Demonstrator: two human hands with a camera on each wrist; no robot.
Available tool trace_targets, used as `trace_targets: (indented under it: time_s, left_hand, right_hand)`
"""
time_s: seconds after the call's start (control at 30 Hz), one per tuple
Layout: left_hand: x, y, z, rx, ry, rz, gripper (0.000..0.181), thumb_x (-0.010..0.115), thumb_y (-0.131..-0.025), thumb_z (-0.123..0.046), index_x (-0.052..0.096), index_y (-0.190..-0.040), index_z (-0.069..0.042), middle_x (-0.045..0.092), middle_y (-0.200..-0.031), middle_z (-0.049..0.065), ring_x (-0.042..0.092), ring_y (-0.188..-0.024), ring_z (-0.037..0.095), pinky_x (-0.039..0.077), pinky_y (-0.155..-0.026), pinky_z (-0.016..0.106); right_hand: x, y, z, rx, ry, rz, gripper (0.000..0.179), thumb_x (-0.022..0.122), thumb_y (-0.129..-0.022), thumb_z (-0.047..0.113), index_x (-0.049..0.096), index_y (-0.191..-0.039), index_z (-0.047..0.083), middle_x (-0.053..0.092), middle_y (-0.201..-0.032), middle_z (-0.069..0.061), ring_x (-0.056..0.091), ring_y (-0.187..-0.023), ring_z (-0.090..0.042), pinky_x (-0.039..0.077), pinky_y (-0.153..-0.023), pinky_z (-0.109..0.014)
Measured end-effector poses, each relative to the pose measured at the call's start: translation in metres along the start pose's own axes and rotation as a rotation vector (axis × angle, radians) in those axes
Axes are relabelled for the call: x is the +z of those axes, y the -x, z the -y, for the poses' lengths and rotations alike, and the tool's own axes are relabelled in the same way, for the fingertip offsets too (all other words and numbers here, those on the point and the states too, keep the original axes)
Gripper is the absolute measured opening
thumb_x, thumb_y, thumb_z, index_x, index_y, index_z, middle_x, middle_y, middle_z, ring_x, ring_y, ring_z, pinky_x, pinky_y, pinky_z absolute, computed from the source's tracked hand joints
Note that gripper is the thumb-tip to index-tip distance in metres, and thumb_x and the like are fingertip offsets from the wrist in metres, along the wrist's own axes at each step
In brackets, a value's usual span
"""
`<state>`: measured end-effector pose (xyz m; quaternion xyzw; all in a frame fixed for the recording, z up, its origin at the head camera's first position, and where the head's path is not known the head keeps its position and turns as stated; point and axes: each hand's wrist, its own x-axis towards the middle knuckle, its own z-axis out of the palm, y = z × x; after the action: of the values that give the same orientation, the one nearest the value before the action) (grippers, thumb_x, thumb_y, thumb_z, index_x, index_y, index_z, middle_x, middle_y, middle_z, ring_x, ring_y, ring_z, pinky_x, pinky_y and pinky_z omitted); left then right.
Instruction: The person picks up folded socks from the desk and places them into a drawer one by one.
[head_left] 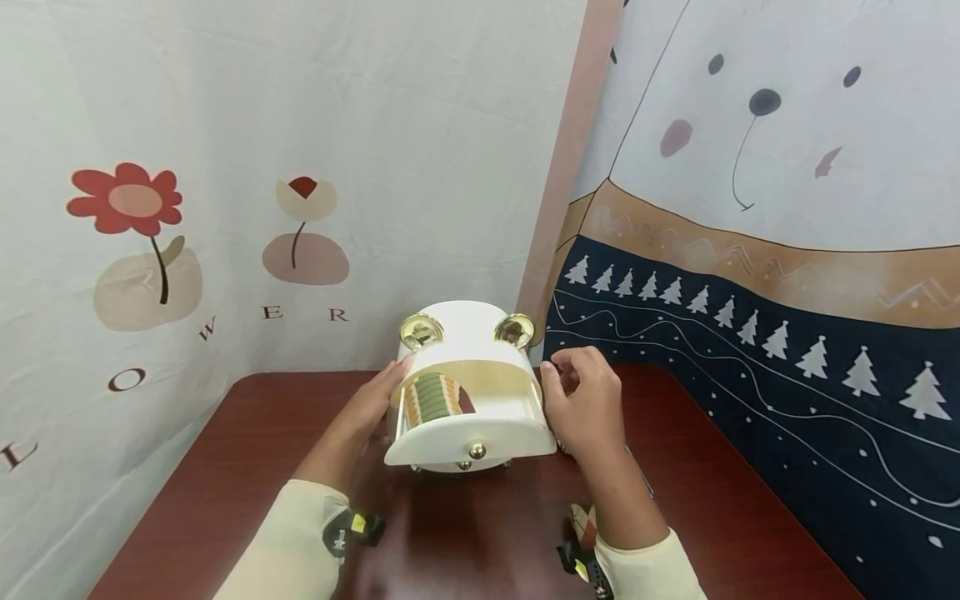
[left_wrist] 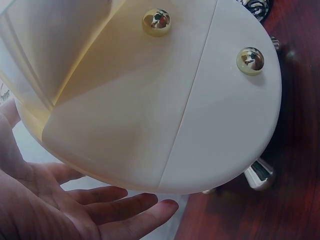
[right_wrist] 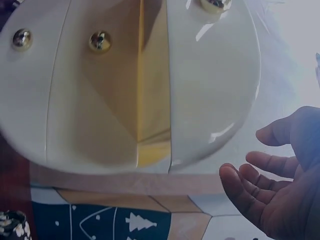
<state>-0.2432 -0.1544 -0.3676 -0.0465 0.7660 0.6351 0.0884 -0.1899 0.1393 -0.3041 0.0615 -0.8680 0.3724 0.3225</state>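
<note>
A white rounded storage box with gold trim stands on the table, two round gold pieces on its top corners. Its curved front flap, with a gold knob, is tipped outward. Inside, at the left, lies a striped green, yellow and white item. My left hand lies along the box's left side, its fingers extended beside the curved edge in the left wrist view. Close to the right side is my right hand; the right wrist view shows its fingers loosely bent, holding nothing, apart from the box.
The dark red table meets a white printed cloth behind and a navy cloth with trees at the right. A dark floral-patterned thing sits on the table right of the box. Small metal feet hold the box up.
</note>
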Motion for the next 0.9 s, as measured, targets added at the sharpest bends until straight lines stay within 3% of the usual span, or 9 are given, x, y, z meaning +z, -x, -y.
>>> trace_targets:
  time_s: [0.17, 0.33, 0.67, 0.73, 0.9]
  left_hand:
    - [0.000, 0.000, -0.001, 0.000, 0.009, 0.000, 0.103, 0.041, -0.102, -0.086, 0.006, -0.178, -0.026, 0.047, -0.159, 0.021, 0.057, -0.126, 0.034, 0.050, -0.094, 0.049]
    - [0.001, 0.001, -0.001, -0.003, 0.045, 0.020, 0.102, 0.042, -0.102, -0.085, 0.004, -0.178, -0.027, 0.041, -0.166, 0.018, 0.054, -0.134, 0.035, 0.047, -0.111, 0.066]
    - [0.000, 0.000, 0.000, -0.015, 0.043, 0.020, 0.106, 0.043, -0.099, -0.089, 0.006, -0.178, -0.028, 0.043, -0.165, 0.019, 0.052, -0.141, 0.037, 0.045, -0.116, 0.069]
    - [0.000, 0.000, 0.000, -0.014, 0.045, 0.019, 0.106, 0.043, -0.099, -0.088, 0.007, -0.178, -0.028, 0.044, -0.163, 0.017, 0.053, -0.137, 0.035, 0.047, -0.112, 0.066]
    - [0.000, -0.002, 0.000, 0.006, 0.016, -0.001, 0.101, 0.042, -0.103, -0.084, 0.009, -0.178, -0.025, 0.061, -0.132, 0.015, 0.065, -0.105, 0.024, 0.054, -0.087, 0.044]
  right_hand:
    - [-0.007, 0.000, -0.011, 0.029, 0.019, 0.010, 0.021, 0.073, -0.105, 0.015, 0.074, -0.119, 0.000, 0.068, -0.109, -0.016, 0.064, -0.093, -0.029, 0.058, -0.082, -0.043]
    - [-0.013, 0.000, -0.021, 0.051, 0.036, 0.019, 0.022, 0.072, -0.105, 0.015, 0.074, -0.119, -0.002, 0.067, -0.110, -0.017, 0.064, -0.094, -0.030, 0.057, -0.083, -0.044]
    - [-0.019, 0.003, -0.036, 0.148, 0.083, 0.115, 0.032, 0.072, -0.106, 0.020, 0.073, -0.128, -0.002, 0.065, -0.123, -0.019, 0.066, -0.100, -0.032, 0.059, -0.084, -0.046]
    - [-0.020, 0.004, -0.038, 0.178, 0.098, 0.155, 0.035, 0.073, -0.105, 0.023, 0.072, -0.131, -0.001, 0.064, -0.128, -0.020, 0.067, -0.104, -0.033, 0.061, -0.087, -0.049]
    - [-0.021, 0.007, -0.047, 0.228, 0.152, 0.285, 0.043, 0.075, -0.104, 0.028, 0.069, -0.136, -0.001, 0.062, -0.136, -0.023, 0.068, -0.113, -0.038, 0.063, -0.092, -0.054]
